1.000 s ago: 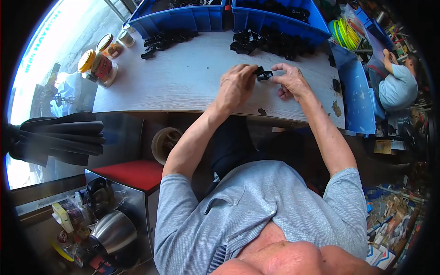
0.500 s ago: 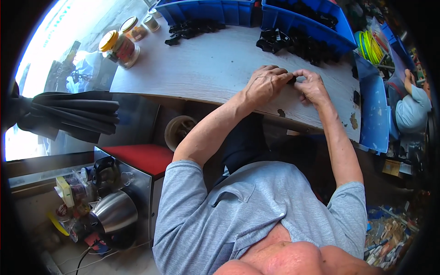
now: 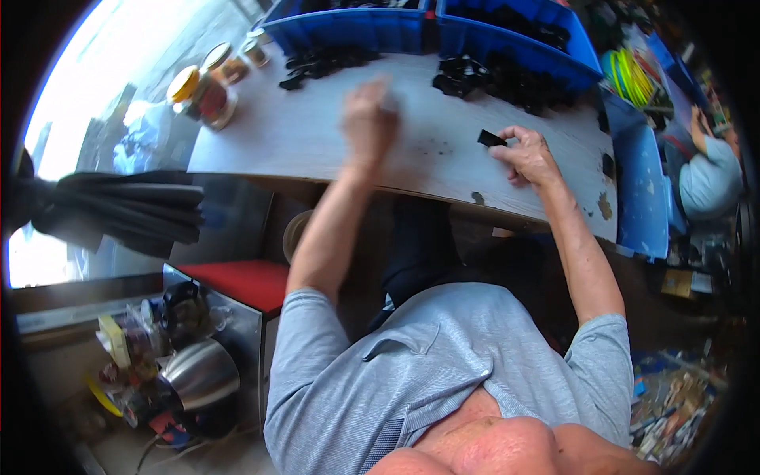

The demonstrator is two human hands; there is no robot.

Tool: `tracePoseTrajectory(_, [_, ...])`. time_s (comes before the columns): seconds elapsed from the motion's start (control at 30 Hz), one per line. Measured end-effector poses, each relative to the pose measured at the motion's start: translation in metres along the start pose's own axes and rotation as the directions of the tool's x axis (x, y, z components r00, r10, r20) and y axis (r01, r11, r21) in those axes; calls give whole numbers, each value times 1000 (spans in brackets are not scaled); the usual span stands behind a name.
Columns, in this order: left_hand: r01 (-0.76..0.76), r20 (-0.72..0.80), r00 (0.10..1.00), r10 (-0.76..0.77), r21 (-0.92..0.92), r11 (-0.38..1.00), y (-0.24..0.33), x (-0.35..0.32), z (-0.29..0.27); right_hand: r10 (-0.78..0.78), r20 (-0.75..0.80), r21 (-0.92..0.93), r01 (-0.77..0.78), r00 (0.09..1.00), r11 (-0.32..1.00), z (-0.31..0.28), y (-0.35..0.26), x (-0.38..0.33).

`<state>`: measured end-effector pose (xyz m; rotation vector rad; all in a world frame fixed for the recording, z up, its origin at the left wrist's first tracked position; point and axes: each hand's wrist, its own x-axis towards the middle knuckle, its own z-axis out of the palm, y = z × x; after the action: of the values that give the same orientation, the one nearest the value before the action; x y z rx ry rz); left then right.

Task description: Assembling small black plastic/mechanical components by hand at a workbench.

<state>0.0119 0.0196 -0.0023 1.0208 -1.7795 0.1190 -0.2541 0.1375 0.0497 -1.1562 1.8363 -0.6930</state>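
The left hand (image 3: 368,119) is raised over the pale surface (image 3: 301,134) and blurred, so I cannot tell whether its fingers are clenched or released, or whether they carry anything. Beyond and to the left of it lies a loose heap of black parts (image 3: 321,63); a second heap (image 3: 507,79) sits beyond and to its right, before the blue bins (image 3: 372,28). The right hand (image 3: 529,157) rests near the surface's front edge, its fingers pinching a small black clip (image 3: 492,138). The clip pokes out leftward from the fingertips, long axis slanting left and away, so the right hand is plainly the nearer one.
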Motion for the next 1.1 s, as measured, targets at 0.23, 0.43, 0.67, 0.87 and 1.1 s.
tracePoseTrajectory(0.23, [291, 95, 890, -445, 633, 717, -142, 36, -51, 104, -208, 465, 5, 972, 885, -48, 43, -7])
tracePoseTrajectory(0.43, [221, 142, 919, -369, 588, 778, -133, 32, -48, 349, -554, 618, 92, 756, 781, -122, 86, 1])
tracePoseTrajectory(0.67, [66, 285, 934, -214, 451, 890, -84, 8, -53, 198, -467, 517, 84, 862, 852, -100, 67, 12])
tracePoseTrajectory(0.87, [-61, 383, 922, -58, 292, 955, -30, -8, -49, 91, -374, 350, 50, 923, 936, -67, 23, 37])
tracePoseTrajectory(1.1, [-88, 451, 893, -3, 182, 979, -2, -8, -39, -8, -423, 191, 98, 906, 977, -50, 11, 65])
